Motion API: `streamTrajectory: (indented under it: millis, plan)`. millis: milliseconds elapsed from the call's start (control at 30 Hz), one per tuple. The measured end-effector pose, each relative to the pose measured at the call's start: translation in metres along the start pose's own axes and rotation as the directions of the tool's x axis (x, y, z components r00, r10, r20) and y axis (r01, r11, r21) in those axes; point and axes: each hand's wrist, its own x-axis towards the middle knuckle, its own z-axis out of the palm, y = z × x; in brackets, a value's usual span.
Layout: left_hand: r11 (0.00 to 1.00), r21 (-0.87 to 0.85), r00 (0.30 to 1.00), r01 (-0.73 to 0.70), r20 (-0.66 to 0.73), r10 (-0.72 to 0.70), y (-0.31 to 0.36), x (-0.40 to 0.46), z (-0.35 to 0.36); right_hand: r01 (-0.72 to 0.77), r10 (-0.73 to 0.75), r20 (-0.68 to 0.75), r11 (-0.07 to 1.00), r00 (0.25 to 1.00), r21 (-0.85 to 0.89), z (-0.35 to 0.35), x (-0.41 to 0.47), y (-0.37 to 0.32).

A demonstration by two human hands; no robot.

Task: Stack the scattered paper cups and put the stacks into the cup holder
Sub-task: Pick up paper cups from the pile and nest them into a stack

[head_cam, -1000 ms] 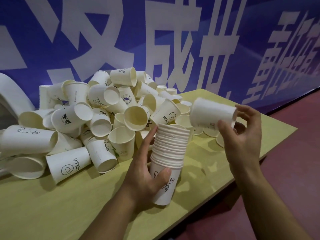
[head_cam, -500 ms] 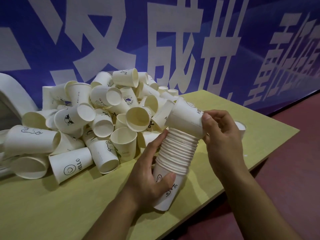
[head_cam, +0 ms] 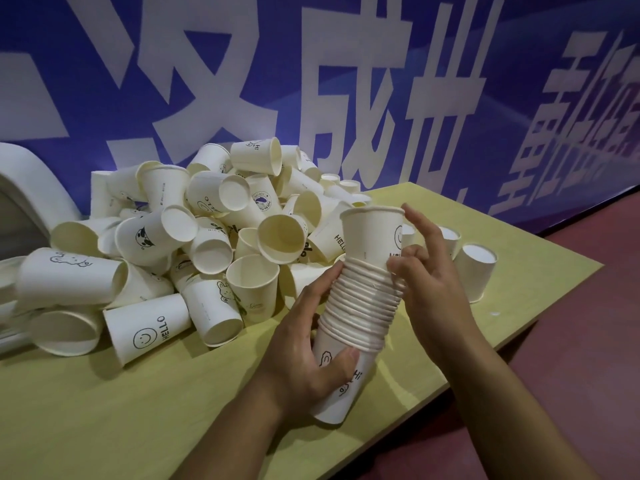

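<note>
Paper cup (head_cam: 372, 233) has just gone onto the stack (head_cam: 360, 306), which the left hand (head_cam: 304, 344) grips. Right hand (head_cam: 426, 275) fingers loosen, seemingly only brushing it; the pile (head_cam: 194, 244) on the desk (head_cam: 104, 410) waits.

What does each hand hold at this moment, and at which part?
The left hand grips the stack of paper cups round its lower part. The right hand touches the top cup on its side; a firm grip cannot be told.
</note>
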Motion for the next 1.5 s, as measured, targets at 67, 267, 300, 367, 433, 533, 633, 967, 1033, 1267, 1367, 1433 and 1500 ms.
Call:
streamTrajectory:
  millis: [67,267,300,367,433,533,633,967,1033,1267,1367,1433,1500]
  plan:
    - [1.000,-0.014,1.000,-0.004,-0.020,0.004,-0.001,0.000,0.000,0.013,-0.013,-0.016,0.999,1.000,0.045,0.000,0.000,0.000]
    - [0.989,-0.142,0.984,0.039,-0.169,-0.063,-0.005,0.002,-0.003,0.066,-0.064,-0.098,0.998,0.993,0.020,0.003,-0.007,0.000]
    - [0.986,-0.161,0.980,0.040,-0.186,-0.070,-0.005,0.002,-0.004,0.061,-0.060,-0.114,0.998,0.992,0.004,0.002,-0.006,0.002]
    - [0.981,-0.193,0.966,0.033,-0.246,-0.081,-0.006,0.005,-0.006,0.017,-0.023,-0.136,0.999,0.990,-0.048,0.002,-0.003,0.012]
    - [0.976,-0.219,0.945,0.018,-0.314,-0.088,-0.007,0.008,-0.009,-0.045,0.017,-0.149,0.982,0.989,-0.184,0.002,0.000,0.027]
    - [0.968,-0.248,0.909,0.023,-0.397,-0.124,-0.013,0.011,-0.014,-0.113,0.065,-0.129,0.902,0.990,-0.416,0.003,0.005,0.048]
    - [0.946,-0.320,0.885,0.046,-0.426,-0.187,-0.019,0.012,-0.019,-0.142,0.104,-0.107,0.873,0.989,-0.467,0.006,0.009,0.062]
    - [0.982,-0.181,0.930,0.061,-0.347,-0.122,-0.012,0.011,-0.016,-0.074,0.026,-0.200,0.969,0.980,-0.237,-0.003,0.010,0.054]
    - [0.996,-0.052,0.951,0.069,-0.298,-0.081,-0.010,0.008,-0.014,-0.024,-0.011,-0.267,0.992,0.964,-0.127,-0.011,0.010,0.042]
    - [0.995,0.100,0.981,0.001,-0.195,0.018,-0.004,0.006,-0.007,0.188,-0.171,-0.399,0.982,0.901,0.004,-0.025,0.017,-0.017]
    - [0.995,0.096,0.982,0.013,-0.191,0.006,-0.001,0.004,-0.007,0.235,-0.218,-0.330,0.972,0.918,0.014,-0.017,0.021,-0.034]
    - [0.996,0.094,0.982,0.014,-0.189,0.004,0.000,0.004,-0.007,0.227,-0.215,-0.263,0.974,0.941,0.016,-0.008,0.022,-0.037]
    - [0.996,0.091,0.983,0.013,-0.183,0.004,-0.002,0.004,-0.007,0.195,-0.188,-0.194,0.981,0.963,0.014,0.000,0.020,-0.035]
